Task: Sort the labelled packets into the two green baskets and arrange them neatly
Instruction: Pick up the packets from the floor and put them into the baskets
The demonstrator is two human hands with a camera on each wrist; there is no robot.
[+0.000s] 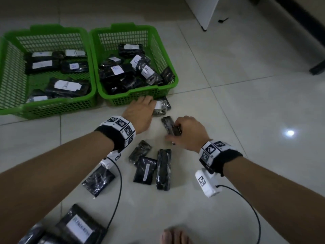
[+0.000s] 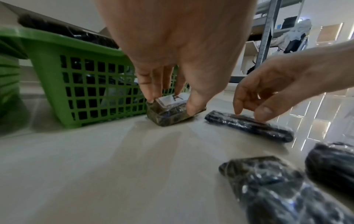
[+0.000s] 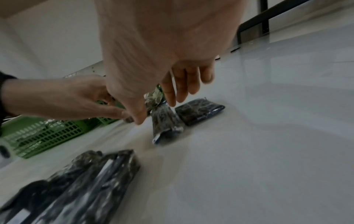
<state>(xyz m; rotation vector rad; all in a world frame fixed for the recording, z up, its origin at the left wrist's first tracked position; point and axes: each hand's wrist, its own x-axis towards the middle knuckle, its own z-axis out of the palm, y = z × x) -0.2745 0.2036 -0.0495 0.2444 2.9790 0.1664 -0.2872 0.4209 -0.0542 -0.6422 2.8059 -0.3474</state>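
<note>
Two green baskets stand side by side on the tiled floor: the left one (image 1: 12, 71) holds packets labelled A, the right one (image 1: 163, 48) several jumbled packets. My left hand (image 1: 151, 104) pinches a dark packet with a white "A" label (image 2: 168, 115) between thumb and fingers. That packet rests on the floor against the right basket's front wall (image 2: 86, 91). My right hand (image 1: 175, 132) curls its thumb and fingers round a dark packet (image 1: 168, 125) lying on the floor just to the right, shown also in the left wrist view (image 2: 249, 125); no label shows on it.
Several loose dark packets (image 1: 149, 164) lie on the floor under my wrists, with another (image 1: 98, 180) to their left. Bigger labelled packets (image 1: 79, 228) lie at the bottom left. A bare foot (image 1: 174, 236) shows at the bottom edge. A white cabinet (image 1: 204, 11) stands at the back.
</note>
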